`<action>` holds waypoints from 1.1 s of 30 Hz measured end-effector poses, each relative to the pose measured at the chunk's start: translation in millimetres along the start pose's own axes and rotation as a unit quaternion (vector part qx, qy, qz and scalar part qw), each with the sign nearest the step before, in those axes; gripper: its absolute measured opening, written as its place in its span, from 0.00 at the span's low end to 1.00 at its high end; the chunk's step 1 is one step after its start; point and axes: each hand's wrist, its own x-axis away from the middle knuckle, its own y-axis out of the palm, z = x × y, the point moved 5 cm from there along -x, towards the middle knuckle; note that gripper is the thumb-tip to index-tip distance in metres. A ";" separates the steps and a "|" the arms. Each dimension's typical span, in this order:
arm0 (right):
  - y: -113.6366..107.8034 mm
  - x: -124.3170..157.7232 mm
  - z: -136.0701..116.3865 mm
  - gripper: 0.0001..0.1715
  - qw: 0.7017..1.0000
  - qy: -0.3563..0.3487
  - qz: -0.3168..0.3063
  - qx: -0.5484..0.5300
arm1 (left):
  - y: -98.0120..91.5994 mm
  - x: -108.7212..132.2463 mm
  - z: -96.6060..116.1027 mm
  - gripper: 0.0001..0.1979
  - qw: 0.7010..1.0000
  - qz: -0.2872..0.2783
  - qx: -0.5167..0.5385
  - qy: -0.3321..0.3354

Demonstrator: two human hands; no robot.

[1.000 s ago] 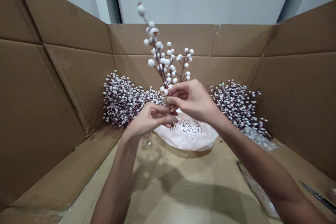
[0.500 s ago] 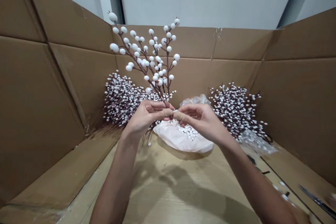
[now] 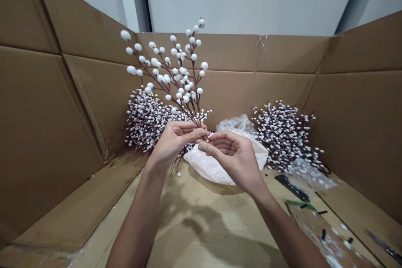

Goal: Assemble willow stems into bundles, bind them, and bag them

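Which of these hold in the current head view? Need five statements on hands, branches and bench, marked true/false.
1. The left hand pinches the white-berry branches low on their stems. True.
2. The branches' berries hang below the hands. False: they fan out above.
3. The right hand is close to the left hand's fingertips. True.
4. The white plastic bag lies on the tabletop. True.
5. The pointed metal tool lies by the left cardboard wall. False: it lies near the picture's right edge.
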 end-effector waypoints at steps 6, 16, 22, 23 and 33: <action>0.3 3.7 4.2 0.03 0.996 -0.078 0.051 0.008 | 3.0 0.0 -1.5 0.06 1.000 0.004 0.026 0.004; 0.2 4.2 8.6 0.03 0.991 -0.114 0.071 -0.023 | 4.6 -2.4 -3.0 0.06 0.999 0.010 0.044 -0.014; -2.3 2.9 8.4 0.03 0.983 -0.153 0.101 0.014 | 3.0 -1.5 -6.3 0.07 0.998 0.044 0.037 -0.029; -2.8 2.9 8.4 0.03 0.983 -0.153 0.101 0.007 | 3.0 -1.1 -5.9 0.07 0.998 0.045 0.038 -0.029; -2.0 -4.8 14.2 0.04 0.992 -0.065 0.057 -0.096 | 2.0 -0.6 -2.8 0.08 0.998 0.058 0.001 0.002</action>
